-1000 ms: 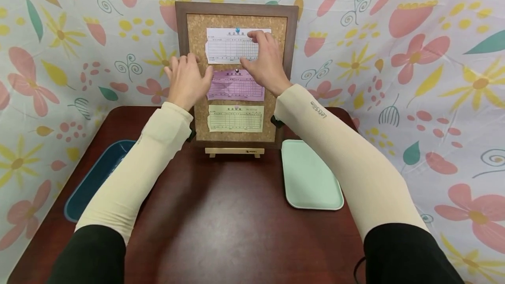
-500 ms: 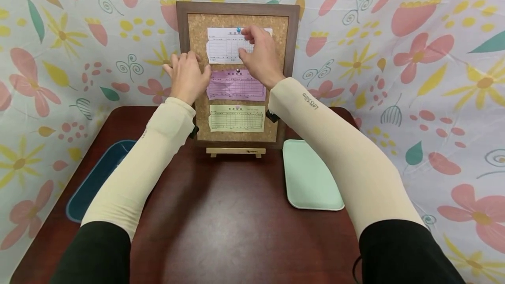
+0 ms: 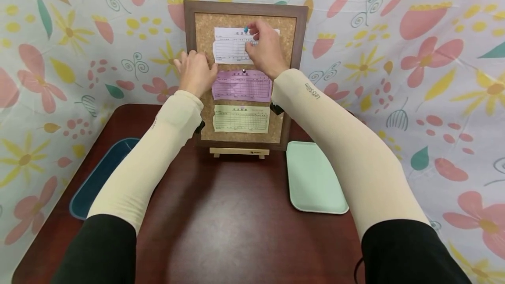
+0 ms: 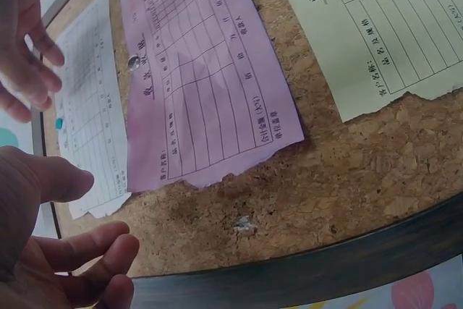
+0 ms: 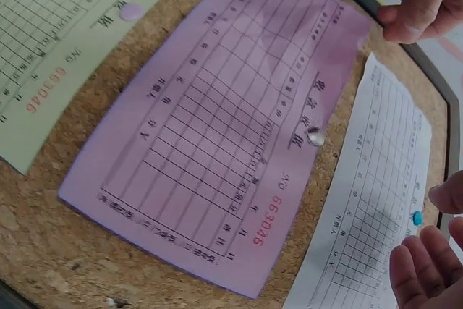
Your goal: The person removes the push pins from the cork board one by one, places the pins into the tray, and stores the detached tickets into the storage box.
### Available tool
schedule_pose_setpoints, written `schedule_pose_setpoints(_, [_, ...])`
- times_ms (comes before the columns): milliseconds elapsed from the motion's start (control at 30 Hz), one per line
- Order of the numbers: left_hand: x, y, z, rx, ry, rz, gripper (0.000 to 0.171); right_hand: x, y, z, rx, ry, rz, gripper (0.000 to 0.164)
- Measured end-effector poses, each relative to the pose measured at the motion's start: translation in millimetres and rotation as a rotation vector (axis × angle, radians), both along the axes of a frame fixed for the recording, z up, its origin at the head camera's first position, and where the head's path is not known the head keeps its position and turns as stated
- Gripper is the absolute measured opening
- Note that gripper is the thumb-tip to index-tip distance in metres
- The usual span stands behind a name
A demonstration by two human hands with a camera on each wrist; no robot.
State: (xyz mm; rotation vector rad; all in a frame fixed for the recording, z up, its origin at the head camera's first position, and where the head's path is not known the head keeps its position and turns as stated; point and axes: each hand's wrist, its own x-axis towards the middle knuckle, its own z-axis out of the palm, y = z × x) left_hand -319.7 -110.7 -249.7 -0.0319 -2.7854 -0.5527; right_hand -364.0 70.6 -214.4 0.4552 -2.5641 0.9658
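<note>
Our right grip (image 3: 268, 47) hovers at the blue pin (image 5: 417, 218), thumb to one side of it and bent fingers to the other; the right wrist view shows a gap, so we are holding nothing there. That pin sits at the middle of the upper edge of the white slip (image 3: 230, 47), the highest of three paper forms on the cork board (image 3: 240, 138). Seen from the head, this grip hides part of the slip's right side.

Our left grip (image 3: 196, 72) is at the left side of the board's brown frame (image 3: 244, 7), fingers loosely bent and thumb held away from them, with nothing between; we cannot tell whether the fingertips touch the frame. Its thumb is near the white slip's lower left corner.

Just below the white slip we see the purple slip (image 3: 241, 89), with a silver pin (image 5: 315, 136) near its top edge, then the green slip (image 3: 241, 121), with a lilac pin (image 5: 131, 11). All three have a ragged left edge.

The board stands on a wooden stand (image 3: 239, 151) on our red-brown tabletop (image 3: 229, 214). A dark blue tray (image 3: 98, 176) lies to our left and a pale green tray (image 3: 315, 181) to our right, each partly hidden by an arm. Behind hangs a flowered curtain (image 3: 394, 47).
</note>
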Motion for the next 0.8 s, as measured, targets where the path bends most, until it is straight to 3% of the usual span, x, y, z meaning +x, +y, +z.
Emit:
schedule_pose_setpoints(167, [-3.2,3.2,-1.8,0.003,-0.011,0.022,0.033,-5.5,-3.7,3.2,0.000,-0.041,-0.009,0.038])
schedule_pose_setpoints(567, [-11.5,9.4,-5.5,0.036,-0.033,0.044,0.035,-11.4,-9.4,6.1,0.037,-0.010,-0.034,0.036])
schedule_pose_setpoints(800, [-15.5,9.7,-1.8,0.068,-0.054,0.020,0.032,-14.5,-12.5,9.0,0.083,-0.023,-0.072,0.031])
